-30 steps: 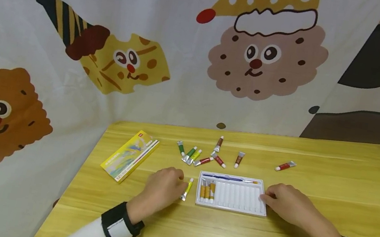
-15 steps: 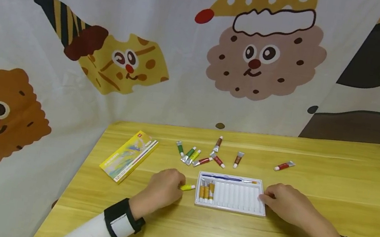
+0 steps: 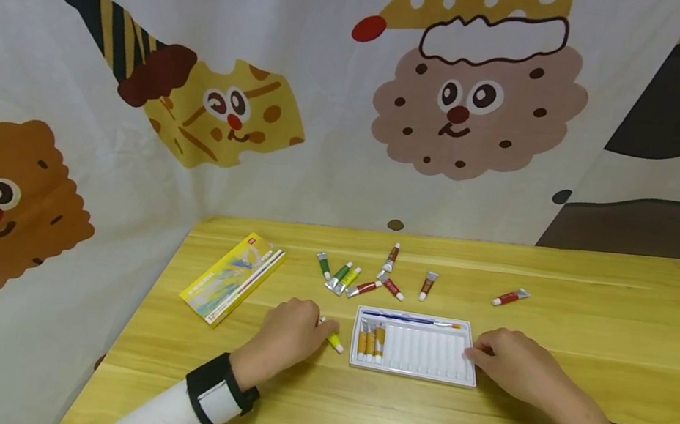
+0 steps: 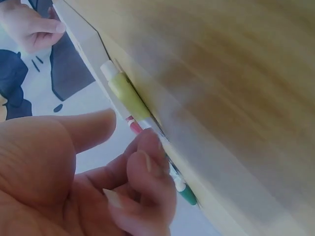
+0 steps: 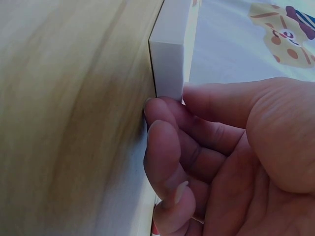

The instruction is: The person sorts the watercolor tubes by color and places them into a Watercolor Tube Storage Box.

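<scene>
My left hand (image 3: pixel 294 331) is low over the table beside a small yellow paint tube (image 3: pixel 335 343), left of the white paint tray (image 3: pixel 431 352). In the left wrist view this tube (image 4: pixel 129 98) lies on the wood, white cap pointing away. The index fingertip is right at its silver end, and the thumb stands apart from the bent fingers. My right hand (image 3: pixel 512 365) pinches the tray's right edge; the right wrist view has the thumb at the top of the tray wall (image 5: pixel 167 69) and fingertips at its underside. Several ochre tubes (image 3: pixel 370 343) fill the tray's left slots.
A blue paintbrush (image 3: pixel 406 319) lies along the tray's back groove. Behind are scattered green tubes (image 3: pixel 323 264), red tubes (image 3: pixel 364 288) and brown tubes (image 3: pixel 428 286), with a lone red tube (image 3: pixel 510 297) farther right. A yellow box (image 3: pixel 232 279) lies at the left.
The yellow tube has turned clockwise: its cap pointed away, then right toward the tray, and now right and toward me. My right hand and the tray have stayed in place.
</scene>
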{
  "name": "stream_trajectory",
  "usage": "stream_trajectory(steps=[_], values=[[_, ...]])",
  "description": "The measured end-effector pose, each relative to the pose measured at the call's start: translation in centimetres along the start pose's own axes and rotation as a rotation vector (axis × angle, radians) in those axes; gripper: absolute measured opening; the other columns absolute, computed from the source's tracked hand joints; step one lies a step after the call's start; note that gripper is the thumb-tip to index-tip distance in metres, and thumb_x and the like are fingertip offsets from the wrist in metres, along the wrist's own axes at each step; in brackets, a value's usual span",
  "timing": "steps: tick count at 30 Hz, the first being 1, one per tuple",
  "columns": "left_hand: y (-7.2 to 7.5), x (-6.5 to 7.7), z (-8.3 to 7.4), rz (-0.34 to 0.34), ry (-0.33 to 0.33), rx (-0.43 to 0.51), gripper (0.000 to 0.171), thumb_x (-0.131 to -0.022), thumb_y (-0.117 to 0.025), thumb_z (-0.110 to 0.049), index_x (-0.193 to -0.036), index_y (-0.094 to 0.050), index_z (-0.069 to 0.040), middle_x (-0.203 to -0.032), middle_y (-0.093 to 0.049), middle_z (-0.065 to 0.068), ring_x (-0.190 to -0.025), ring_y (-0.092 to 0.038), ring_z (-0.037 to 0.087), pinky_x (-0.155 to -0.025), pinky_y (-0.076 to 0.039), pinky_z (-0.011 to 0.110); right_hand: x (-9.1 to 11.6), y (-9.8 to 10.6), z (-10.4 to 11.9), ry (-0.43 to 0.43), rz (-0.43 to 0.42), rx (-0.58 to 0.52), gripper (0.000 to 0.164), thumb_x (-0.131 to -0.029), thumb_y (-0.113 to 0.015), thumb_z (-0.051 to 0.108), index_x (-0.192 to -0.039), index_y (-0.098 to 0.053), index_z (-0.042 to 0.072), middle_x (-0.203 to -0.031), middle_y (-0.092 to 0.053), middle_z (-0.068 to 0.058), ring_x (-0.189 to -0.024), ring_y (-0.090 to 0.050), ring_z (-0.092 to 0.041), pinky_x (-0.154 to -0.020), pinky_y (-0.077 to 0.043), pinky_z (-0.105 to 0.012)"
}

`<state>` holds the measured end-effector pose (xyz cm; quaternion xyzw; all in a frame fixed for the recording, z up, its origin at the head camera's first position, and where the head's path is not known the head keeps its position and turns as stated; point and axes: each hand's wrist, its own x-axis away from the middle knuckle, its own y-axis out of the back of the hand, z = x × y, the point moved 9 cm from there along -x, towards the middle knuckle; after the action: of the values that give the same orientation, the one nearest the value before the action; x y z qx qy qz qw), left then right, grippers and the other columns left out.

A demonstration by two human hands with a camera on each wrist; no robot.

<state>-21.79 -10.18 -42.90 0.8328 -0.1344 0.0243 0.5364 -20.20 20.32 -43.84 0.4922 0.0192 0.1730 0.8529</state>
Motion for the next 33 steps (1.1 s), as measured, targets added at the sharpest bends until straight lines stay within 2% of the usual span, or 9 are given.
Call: stream_trajectory(steps=[4, 8, 17, 22, 26, 29, 33], values=[[-0.3, 0.0, 0.1, 0.022, 0.007, -0.034, 0.055, -0.101, -0.068, -0.046, -0.058, -0.054, -0.014, -0.051, -0.043, -0.004, -0.043, -0.046, 0.013, -0.044, -0.034, 0.028, -0.1, -0.1, 0.0, -0.001, 0.005, -0.004, 0.031, -0.099, -0.072, 0.017, -0.071, -0.057, 0.015, -0.062, -0.037, 0.006, -0.056, -0.038, -0.012, -0.055, -0.027, -0.026], [-0.7, -0.2, 0.1, 0.043, 0.010, -0.043, 0.054, -0.100, -0.069, -0.045, -0.058, -0.055, -0.014, -0.053, -0.045, -0.003, -0.045, -0.047, 0.013, -0.045, -0.035, 0.029, -0.1, -0.1, 0.0, 0.001, 0.005, -0.005, 0.031, -0.099, -0.071, 0.017, -0.072, -0.057, 0.016, -0.062, -0.037, 0.006, -0.057, -0.039, -0.012, -0.055, -0.027, -0.026], [-1.9, -0.1, -0.7, 0.160, 0.031, 0.087, 0.034, -0.098, -0.074, -0.025, -0.071, -0.062, -0.008, -0.061, -0.053, 0.003, -0.049, -0.050, 0.016, -0.044, -0.036, 0.028, 0.0, 0.0, 0.1, -0.005, 0.005, -0.006, 0.032, -0.099, -0.071, 0.017, -0.071, -0.056, 0.015, -0.062, -0.038, 0.006, -0.057, -0.040, -0.012, -0.055, -0.028, -0.026], [-1.9, -0.5, -0.3, 0.140, 0.052, 0.096, 0.027, -0.098, -0.072, -0.019, -0.077, -0.061, -0.006, -0.068, -0.054, 0.007, -0.057, -0.054, 0.020, -0.049, -0.040, 0.030, 0.0, -0.1, 0.1, -0.010, 0.006, -0.013, 0.031, -0.099, -0.071, 0.016, -0.071, -0.057, 0.015, -0.062, -0.038, 0.006, -0.056, -0.040, -0.012, -0.055, -0.028, -0.025], [-1.7, -0.7, 0.1, 0.127, 0.059, 0.141, 0.024, -0.096, -0.072, -0.012, -0.076, -0.060, -0.006, -0.069, -0.054, 0.007, -0.056, -0.053, 0.019, -0.049, -0.040, 0.030, 0.0, -0.1, 0.1, -0.014, 0.009, -0.014, 0.030, -0.099, -0.071, 0.016, -0.072, -0.058, 0.015, -0.062, -0.038, 0.006, -0.056, -0.040, -0.012, -0.055, -0.028, -0.025], [-1.1, -0.9, 0.1, 0.097, 0.037, 0.180, 0.021, -0.095, -0.072, -0.009, -0.079, -0.060, -0.006, -0.069, -0.052, 0.006, -0.056, -0.051, 0.017, -0.049, -0.038, 0.028, 0.0, -0.1, 0.0, -0.015, 0.011, -0.015, 0.030, -0.100, -0.071, 0.017, -0.073, -0.058, 0.015, -0.062, -0.039, 0.006, -0.056, -0.041, -0.012, -0.055, -0.028, -0.025], [0.0, -0.9, -0.5, 0.041, -0.033, 0.240, 0.014, -0.098, -0.072, -0.010, -0.087, -0.066, -0.004, -0.068, -0.052, 0.003, -0.054, -0.048, 0.013, -0.049, -0.037, 0.026, 0.0, -0.1, -0.1, -0.016, 0.012, -0.018, 0.029, -0.100, -0.071, 0.017, -0.074, -0.059, 0.014, -0.063, -0.039, 0.005, -0.057, -0.041, -0.012, -0.055, -0.028, -0.026]])
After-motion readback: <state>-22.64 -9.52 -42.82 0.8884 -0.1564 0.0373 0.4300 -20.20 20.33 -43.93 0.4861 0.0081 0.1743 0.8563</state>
